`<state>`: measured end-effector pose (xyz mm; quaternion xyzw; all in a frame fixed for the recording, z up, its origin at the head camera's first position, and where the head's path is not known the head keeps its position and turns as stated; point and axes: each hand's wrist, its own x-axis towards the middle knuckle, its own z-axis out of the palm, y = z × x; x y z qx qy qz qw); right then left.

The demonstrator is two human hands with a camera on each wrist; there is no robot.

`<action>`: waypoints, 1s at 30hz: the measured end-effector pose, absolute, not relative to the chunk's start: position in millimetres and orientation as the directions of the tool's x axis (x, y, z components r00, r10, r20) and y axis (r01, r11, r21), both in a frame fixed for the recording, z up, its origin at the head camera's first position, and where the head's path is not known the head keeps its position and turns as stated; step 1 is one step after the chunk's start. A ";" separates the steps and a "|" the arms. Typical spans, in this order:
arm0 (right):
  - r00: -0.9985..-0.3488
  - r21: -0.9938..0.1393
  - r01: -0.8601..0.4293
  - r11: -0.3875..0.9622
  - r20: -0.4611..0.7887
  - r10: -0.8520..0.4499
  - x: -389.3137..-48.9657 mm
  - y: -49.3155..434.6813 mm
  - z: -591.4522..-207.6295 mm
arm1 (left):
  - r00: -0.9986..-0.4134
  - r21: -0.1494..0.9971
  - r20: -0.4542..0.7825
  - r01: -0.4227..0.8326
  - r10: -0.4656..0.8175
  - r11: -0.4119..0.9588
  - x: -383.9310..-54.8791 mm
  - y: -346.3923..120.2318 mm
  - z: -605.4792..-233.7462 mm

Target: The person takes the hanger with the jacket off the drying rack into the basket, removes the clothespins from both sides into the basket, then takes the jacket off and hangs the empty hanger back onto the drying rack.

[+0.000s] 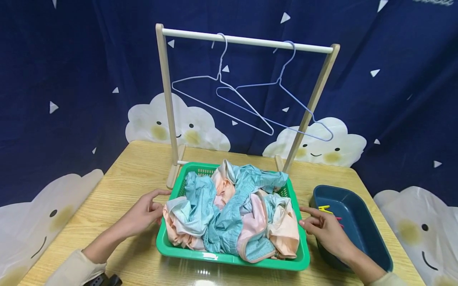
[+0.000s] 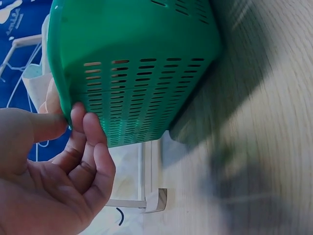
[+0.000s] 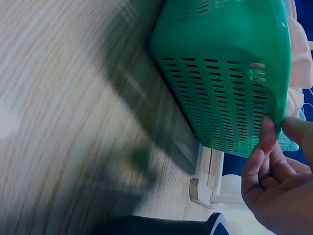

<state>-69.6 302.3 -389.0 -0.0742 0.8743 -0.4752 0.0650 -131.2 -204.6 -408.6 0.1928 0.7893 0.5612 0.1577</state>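
Observation:
A green plastic basket [image 1: 229, 260] stands on the wooden table, heaped with crumpled teal, peach and pale pink clothes [image 1: 229, 210]. At its left side my left hand [image 1: 143, 214] pinches the rim. The left wrist view shows that thumb on top of the rim and curled fingers [image 2: 101, 169] beneath it, beside the slotted wall. My right hand [image 1: 330, 234] grips the opposite rim in the same way, its fingertips [image 3: 267, 128] just under the edge in the right wrist view. How the garments lie deeper in the pile is hidden.
Behind the basket stands a wooden rack [image 1: 166, 87] with a white hanger [image 1: 200, 105] and a bluish hanger [image 1: 304, 107] on its bar. To the right is a dark blue tub [image 1: 372, 238] holding yellow and pink clothespins [image 1: 325, 208], partly behind my right hand.

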 end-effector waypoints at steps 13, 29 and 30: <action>-0.984 -0.819 -0.017 0.574 -0.089 -0.156 -70.1 302.4 -385.4 | -0.890 0.937 -0.039 0.125 0.454 0.325 -130.4 -204.0 -412.2; -0.988 -0.810 -0.018 0.586 -0.076 -0.135 -68.5 302.1 -388.6 | -0.906 0.933 -0.052 0.106 0.421 0.343 -129.9 -201.2 -409.1; -0.988 -0.809 -0.021 0.587 -0.072 -0.134 -68.0 301.8 -388.9 | -0.906 0.934 -0.051 0.106 0.419 0.341 -130.0 -201.2 -409.0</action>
